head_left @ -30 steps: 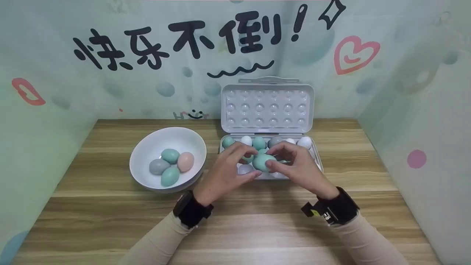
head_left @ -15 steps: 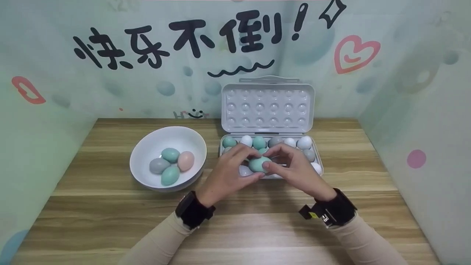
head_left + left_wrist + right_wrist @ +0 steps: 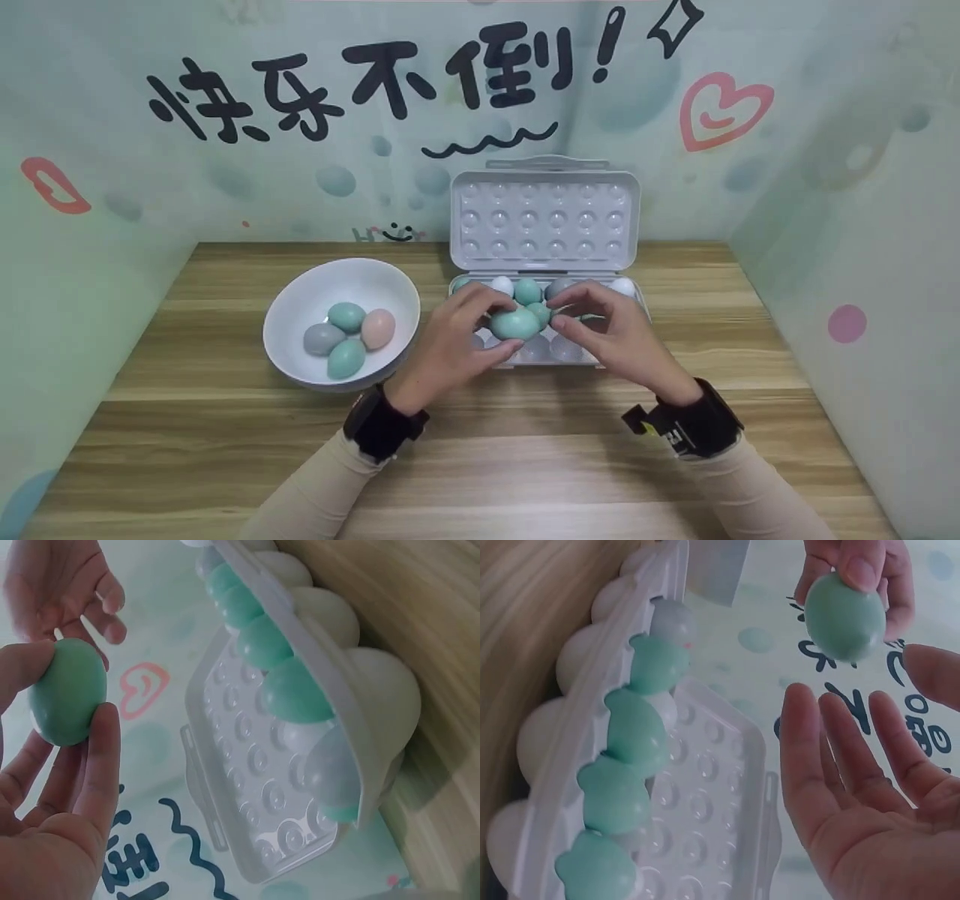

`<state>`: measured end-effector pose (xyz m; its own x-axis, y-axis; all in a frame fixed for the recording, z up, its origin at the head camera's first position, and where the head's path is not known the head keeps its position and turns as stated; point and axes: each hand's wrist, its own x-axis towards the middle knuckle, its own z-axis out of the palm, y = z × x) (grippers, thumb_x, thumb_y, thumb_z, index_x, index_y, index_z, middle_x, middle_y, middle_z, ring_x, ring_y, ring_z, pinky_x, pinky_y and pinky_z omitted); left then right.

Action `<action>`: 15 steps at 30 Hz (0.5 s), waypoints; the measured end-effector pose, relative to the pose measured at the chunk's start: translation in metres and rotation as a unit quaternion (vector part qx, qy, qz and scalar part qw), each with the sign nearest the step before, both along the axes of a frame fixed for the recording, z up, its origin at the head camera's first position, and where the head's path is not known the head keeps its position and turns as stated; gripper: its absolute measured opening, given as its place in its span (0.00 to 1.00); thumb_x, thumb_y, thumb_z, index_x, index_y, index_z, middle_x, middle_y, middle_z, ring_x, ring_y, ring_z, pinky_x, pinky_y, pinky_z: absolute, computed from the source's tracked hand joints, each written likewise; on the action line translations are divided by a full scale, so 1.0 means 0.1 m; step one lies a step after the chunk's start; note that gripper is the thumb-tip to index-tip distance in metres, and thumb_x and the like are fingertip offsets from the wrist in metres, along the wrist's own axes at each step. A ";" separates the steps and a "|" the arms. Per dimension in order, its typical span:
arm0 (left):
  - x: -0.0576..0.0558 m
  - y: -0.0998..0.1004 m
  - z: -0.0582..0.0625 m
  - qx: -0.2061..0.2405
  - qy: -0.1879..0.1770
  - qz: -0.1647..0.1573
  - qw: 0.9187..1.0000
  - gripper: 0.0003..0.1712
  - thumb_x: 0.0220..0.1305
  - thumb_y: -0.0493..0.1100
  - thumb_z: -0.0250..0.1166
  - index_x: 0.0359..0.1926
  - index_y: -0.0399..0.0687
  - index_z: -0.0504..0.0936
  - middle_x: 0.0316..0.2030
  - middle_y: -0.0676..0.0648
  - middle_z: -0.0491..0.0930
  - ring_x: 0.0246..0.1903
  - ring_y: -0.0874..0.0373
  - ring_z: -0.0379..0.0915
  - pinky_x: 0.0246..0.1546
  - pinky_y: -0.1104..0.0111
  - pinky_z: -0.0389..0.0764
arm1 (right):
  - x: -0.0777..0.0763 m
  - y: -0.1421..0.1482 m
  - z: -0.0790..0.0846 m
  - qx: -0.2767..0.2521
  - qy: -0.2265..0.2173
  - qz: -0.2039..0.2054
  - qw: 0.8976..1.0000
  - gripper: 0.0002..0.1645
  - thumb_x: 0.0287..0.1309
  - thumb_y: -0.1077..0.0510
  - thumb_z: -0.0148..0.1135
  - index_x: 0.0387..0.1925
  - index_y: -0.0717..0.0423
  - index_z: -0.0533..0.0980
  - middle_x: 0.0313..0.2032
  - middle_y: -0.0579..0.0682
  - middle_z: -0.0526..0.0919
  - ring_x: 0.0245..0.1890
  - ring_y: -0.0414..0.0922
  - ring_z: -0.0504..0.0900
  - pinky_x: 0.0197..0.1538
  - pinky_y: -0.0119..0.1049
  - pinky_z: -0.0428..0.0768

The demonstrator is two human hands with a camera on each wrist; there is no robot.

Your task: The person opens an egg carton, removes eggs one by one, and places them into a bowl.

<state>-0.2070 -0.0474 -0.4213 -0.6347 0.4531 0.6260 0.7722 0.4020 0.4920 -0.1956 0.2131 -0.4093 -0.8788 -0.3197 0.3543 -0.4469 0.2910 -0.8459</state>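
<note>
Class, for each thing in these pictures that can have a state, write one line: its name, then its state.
Left hand: pinching one green egg
Green egg: held up, out of the carton
Right hand: open, holding nothing, apart from the held egg
Egg carton: open, holding eggs, partly hidden by the hands
Carton lid: raised
Bowl: upright, holding four eggs

Finding open room across the table [image 3: 525, 442] in front of the egg box [image 3: 364, 765]! Running up against the bowl [image 3: 289, 326] at left, the raised lid [image 3: 545, 225] behind, and, coming from above, meeting the left hand [image 3: 450, 341], the green egg [image 3: 514, 325] and the right hand [image 3: 619, 334].
</note>
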 end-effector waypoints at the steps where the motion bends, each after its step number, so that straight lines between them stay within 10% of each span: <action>1: 0.00 -0.01 0.02 0.001 -0.002 0.004 1.000 0.23 0.60 0.44 0.81 0.53 0.44 0.83 0.50 0.47 0.81 0.47 0.59 0.80 0.50 0.72 0.85 | 0.00 0.02 0.01 0.003 0.007 -0.005 1.000 0.12 0.69 0.60 0.71 0.51 0.59 0.84 0.50 0.56 0.88 0.49 0.47 0.88 0.50 0.37 0.88; 15: 0.06 -0.48 0.42 -0.020 -0.004 0.067 0.998 0.22 0.59 0.43 0.81 0.52 0.44 0.84 0.48 0.48 0.82 0.46 0.60 0.80 0.48 0.72 0.85 | -0.02 0.23 0.14 0.072 0.048 -0.074 0.994 0.14 0.67 0.64 0.71 0.53 0.57 0.84 0.50 0.51 0.88 0.49 0.46 0.87 0.53 0.34 0.86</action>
